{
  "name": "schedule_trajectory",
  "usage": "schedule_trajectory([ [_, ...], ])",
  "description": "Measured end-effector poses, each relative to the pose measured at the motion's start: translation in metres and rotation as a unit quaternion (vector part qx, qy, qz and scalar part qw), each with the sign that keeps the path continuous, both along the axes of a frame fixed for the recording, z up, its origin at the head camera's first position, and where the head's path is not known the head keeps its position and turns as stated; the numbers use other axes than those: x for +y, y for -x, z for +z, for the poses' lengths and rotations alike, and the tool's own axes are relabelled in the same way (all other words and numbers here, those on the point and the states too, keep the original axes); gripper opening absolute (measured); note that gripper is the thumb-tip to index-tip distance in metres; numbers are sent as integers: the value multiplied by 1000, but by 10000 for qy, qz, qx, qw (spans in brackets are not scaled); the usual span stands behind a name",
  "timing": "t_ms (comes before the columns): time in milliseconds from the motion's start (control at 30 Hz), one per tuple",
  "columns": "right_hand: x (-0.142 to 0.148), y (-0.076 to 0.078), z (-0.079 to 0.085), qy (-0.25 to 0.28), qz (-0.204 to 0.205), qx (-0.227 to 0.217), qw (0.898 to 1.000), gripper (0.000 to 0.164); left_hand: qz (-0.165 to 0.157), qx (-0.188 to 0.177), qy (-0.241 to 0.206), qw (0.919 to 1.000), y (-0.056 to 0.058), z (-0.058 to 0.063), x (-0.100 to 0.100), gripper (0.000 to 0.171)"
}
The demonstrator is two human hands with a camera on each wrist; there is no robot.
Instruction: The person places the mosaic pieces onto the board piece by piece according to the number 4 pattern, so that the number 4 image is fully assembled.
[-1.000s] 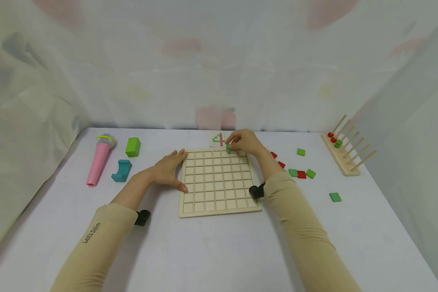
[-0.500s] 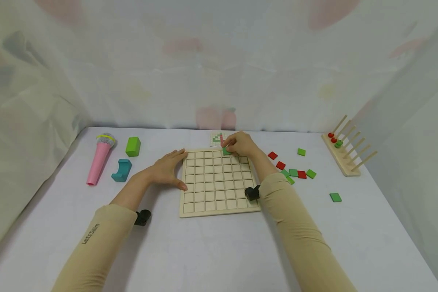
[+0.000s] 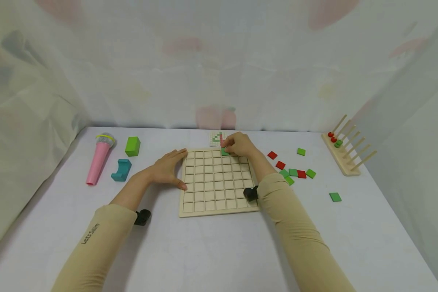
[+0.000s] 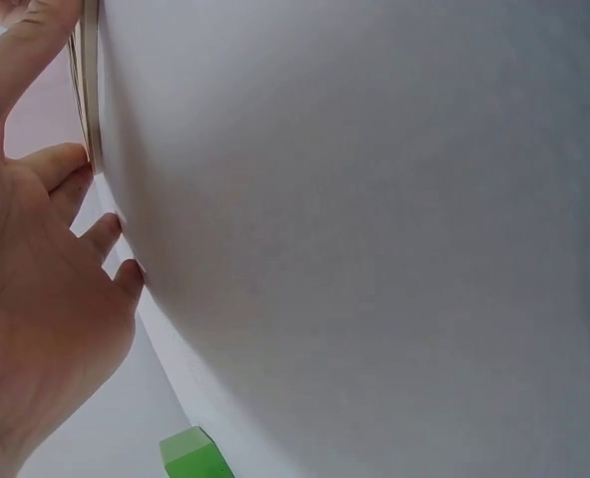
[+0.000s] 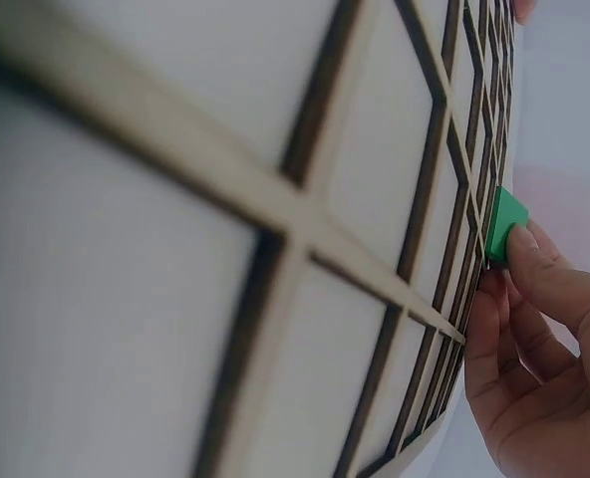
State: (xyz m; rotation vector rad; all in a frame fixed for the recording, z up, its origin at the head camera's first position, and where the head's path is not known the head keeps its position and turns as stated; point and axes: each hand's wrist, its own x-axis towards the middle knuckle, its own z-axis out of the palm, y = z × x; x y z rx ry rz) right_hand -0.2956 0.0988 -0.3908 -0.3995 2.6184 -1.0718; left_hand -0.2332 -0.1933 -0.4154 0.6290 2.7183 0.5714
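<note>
A wooden grid board [image 3: 219, 213] lies flat in the middle of the table. My right hand [image 3: 241, 144] pinches a green square tile [image 3: 224, 151] at the board's far row, right of its middle; the right wrist view shows the thumb on the tile [image 5: 506, 224], tilted against the grid. My left hand [image 3: 166, 170] rests at the board's left edge with fingers spread, fingertips at the far corner and thumb on the rim. In the left wrist view, fingers [image 4: 66, 164] touch the board's side. Just behind the board lies a small pattern card [image 3: 216, 139], partly covered by my right hand.
Loose red tiles [image 3: 272, 155] and green tiles [image 3: 293, 172] lie right of the board. A wooden peg stand [image 3: 341, 156] with red and green pieces is at the far right. Leftward are a pink toy microphone [image 3: 100, 158], a green block [image 3: 133, 146] and a teal arch block [image 3: 122, 170].
My right hand has moved slightly left along the board's far row, and the green tile in its fingers has come down flatter there. My left hand has stayed in place.
</note>
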Motion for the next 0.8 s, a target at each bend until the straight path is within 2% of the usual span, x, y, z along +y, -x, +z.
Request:
schedule_trajectory([
  [800,-1,-3,0,-171,65,160,9997,15,-57,-88,25,9999,-1,3,2,126],
])
